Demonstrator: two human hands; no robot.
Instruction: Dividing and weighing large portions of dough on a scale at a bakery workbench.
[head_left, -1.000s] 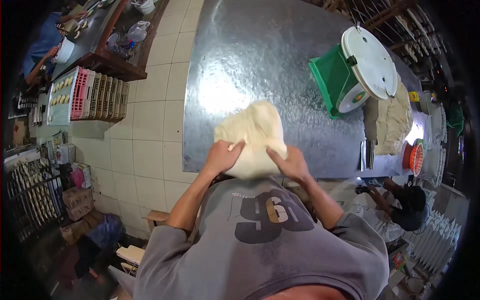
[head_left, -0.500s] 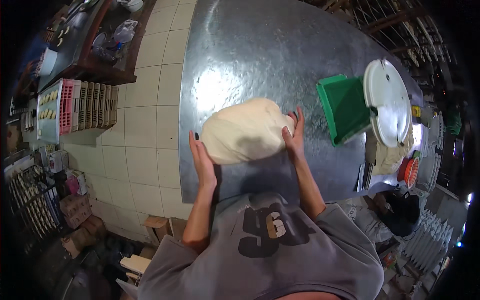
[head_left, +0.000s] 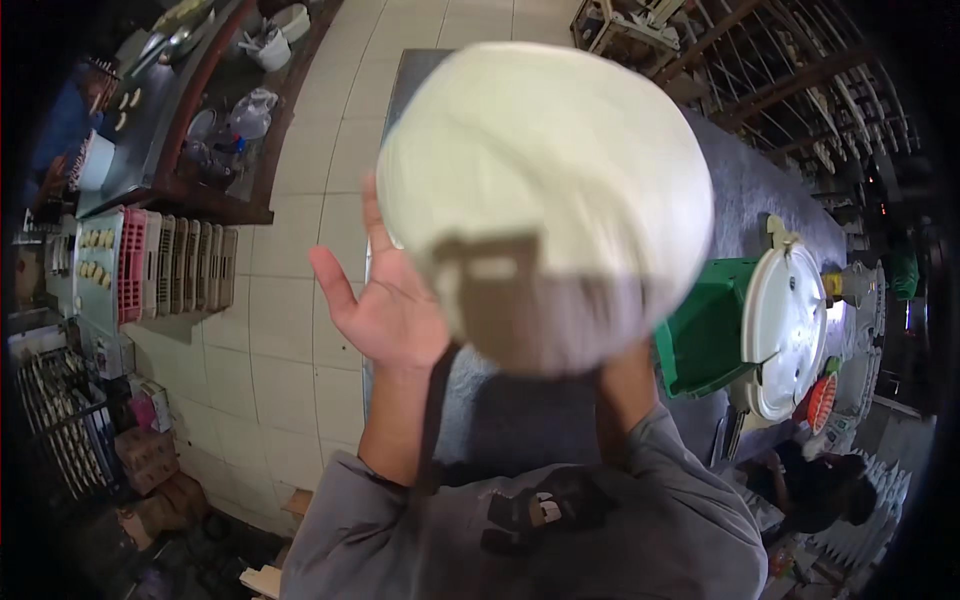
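A large, pale mass of dough point(head_left: 545, 200) is up above the metal table point(head_left: 480, 400), filling the upper middle of the view and slightly blurred. At its lower left edge, my left hand point(head_left: 395, 305) is open, palm up, with thumb and fingers spread. Part of that hand passes behind the dough, so I cannot tell whether it bears any weight. My right forearm point(head_left: 628, 390) reaches up under the dough's right side. The dough hides my right hand entirely.
A green crate point(head_left: 705, 335) and a round white lid point(head_left: 790, 330) stand at the table's right. Stacked crates point(head_left: 180, 265) and a dark wooden bench point(head_left: 225, 200) are across the tiled floor. Another person point(head_left: 820, 485) is at the lower right, with racks point(head_left: 800, 85) at the upper right.
The dough has come up off the table toward the head and now looks much larger. Both arms have risen with it, and my left palm has turned upward.
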